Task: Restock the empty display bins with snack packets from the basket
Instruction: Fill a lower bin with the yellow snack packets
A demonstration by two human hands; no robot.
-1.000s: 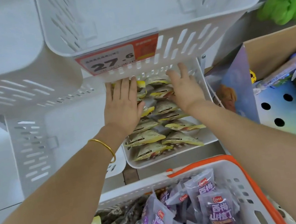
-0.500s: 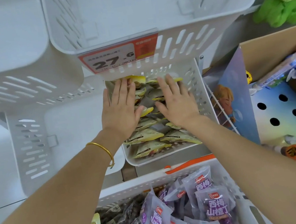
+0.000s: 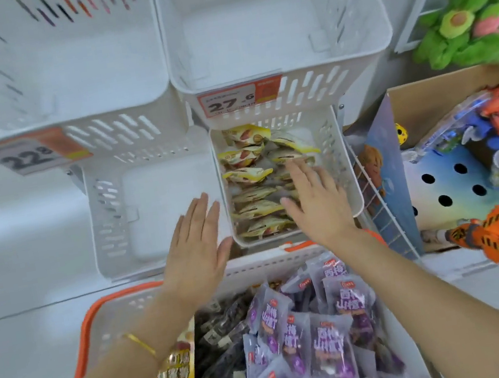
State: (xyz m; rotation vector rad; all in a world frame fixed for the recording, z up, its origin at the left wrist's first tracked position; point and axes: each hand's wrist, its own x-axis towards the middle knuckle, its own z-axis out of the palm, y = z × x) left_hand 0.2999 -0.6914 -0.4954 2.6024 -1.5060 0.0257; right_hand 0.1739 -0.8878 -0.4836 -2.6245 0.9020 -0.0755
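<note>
Yellow packets (image 3: pixel 253 188) fill the lower right bin (image 3: pixel 336 155), right hand (image 3: pixel 316 207) flat on them with loose fingers, left hand (image 3: pixel 196 246) spread and holding nothing, so I'd guess next is grabbing purple packets (image 3: pixel 328 343) from the basket (image 3: pixel 123 310) for the empty bin (image 3: pixel 162 202) alongside.

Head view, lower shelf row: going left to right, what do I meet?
Empty white bin → left hand → yellow snack packets → right hand → wire rack → cardboard box of toys.
</note>
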